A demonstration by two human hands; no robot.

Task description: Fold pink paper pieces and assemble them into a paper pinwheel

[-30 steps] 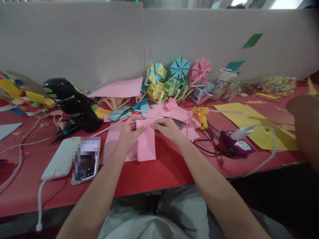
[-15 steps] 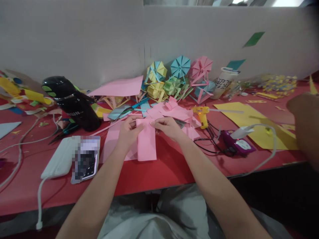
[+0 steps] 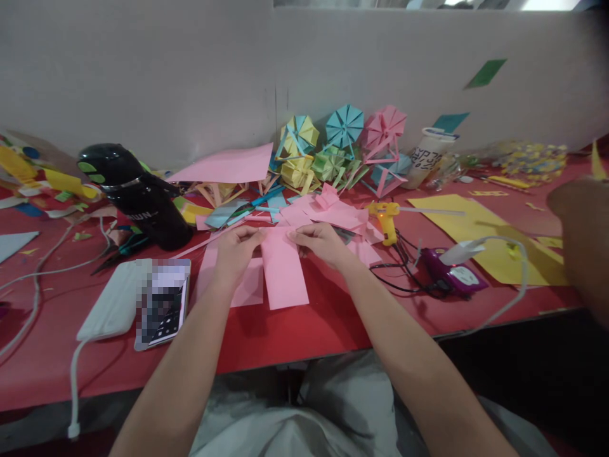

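The left hand [image 3: 235, 251] and the right hand [image 3: 323, 241] form a two-sided grip on the upper end of a folded pink paper strip [image 3: 286, 273]. Each side of the grip is closed in a thumb-and-finger pinch at one upper corner. The strip extends from the grip toward the person, above the red desk [image 3: 290, 336]. Whether its lower end touches the desk cannot be determined. A pink sheet [image 3: 250, 285] lies below and to the left of the grip.

Pink paper pieces [image 3: 323, 212] lie directly beyond the grip. A yellow glue gun [image 3: 386, 223] rests to the right of them, its lamp lit; its black cable [image 3: 404, 292] runs near the right forearm [image 3: 394, 317]. A phone [image 3: 164, 311] lies to the left of the grip, beside the left forearm [image 3: 190, 343].

Caution: uneven pinch pressure can skew the strip, causing its layers to slide and the crease to form off line. Outward pull at both corners can tear the edge. The free lower end can swing and bend, as no finger supports it. A rightward sweep can snag the cable and drag the glue gun; if its nozzle is hot, contact can burn skin.
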